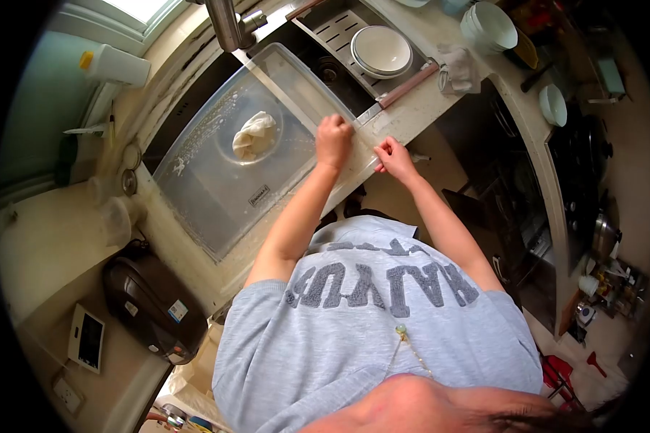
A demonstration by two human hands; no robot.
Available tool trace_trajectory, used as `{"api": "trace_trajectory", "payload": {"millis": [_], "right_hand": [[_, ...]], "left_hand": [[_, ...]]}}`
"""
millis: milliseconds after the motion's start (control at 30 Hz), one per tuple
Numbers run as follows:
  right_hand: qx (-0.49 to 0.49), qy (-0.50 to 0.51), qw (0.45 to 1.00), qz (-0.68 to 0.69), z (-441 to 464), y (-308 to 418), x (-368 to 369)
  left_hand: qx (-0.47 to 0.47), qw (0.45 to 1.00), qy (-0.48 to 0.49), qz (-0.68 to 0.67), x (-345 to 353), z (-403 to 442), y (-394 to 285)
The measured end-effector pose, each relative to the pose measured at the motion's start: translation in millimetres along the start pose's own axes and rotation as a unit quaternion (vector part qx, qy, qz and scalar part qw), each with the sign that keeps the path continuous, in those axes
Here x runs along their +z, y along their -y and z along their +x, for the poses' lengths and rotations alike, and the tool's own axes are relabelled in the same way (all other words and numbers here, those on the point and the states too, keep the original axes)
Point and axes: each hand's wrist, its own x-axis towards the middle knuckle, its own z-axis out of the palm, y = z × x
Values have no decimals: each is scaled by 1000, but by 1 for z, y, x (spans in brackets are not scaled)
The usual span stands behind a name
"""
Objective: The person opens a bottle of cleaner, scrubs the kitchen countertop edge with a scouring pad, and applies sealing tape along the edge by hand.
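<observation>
A large translucent plastic lid point(217, 195) lies over the sink, with white suds along its left side. On it sits a crumpled white cloth point(255, 136). My left hand point(334, 142) is closed in a fist at the lid's right edge; what it holds, if anything, is hidden. Just to its right, my right hand point(394, 159) is held over the counter's front edge with its fingers pinched together. Anything between those fingers is too small to make out. The two hands are apart.
A faucet point(226, 25) rises behind the lid. White bowls point(381, 50) sit on a rack in the sink's right part, beside a grey cloth point(458, 69). More bowls point(490, 27) stand at the upper right. A dark brown appliance point(152, 299) is at the lower left.
</observation>
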Motion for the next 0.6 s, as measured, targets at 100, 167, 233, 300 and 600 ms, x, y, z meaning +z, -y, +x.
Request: {"api": "trace_trajectory", "payload": {"millis": [100,167,233,300,600], "right_hand": [[-8,8,1000,6,5,1,1],[0,12,1000,11,3,2,0],[-3,9,1000,7,2,4,0],[-1,6,1000,4,1,5,1],[1,13,1000,5,1,5,-1]], "left_hand": [[110,989,78,-65,-10,-12,-9],[110,990,73,-50,-12,1,3],[43,999,-10,-24,-12,22,21],[-71,996,-56,7,-10,35,27],[-96,995,-35,11,-4,34,30]]}}
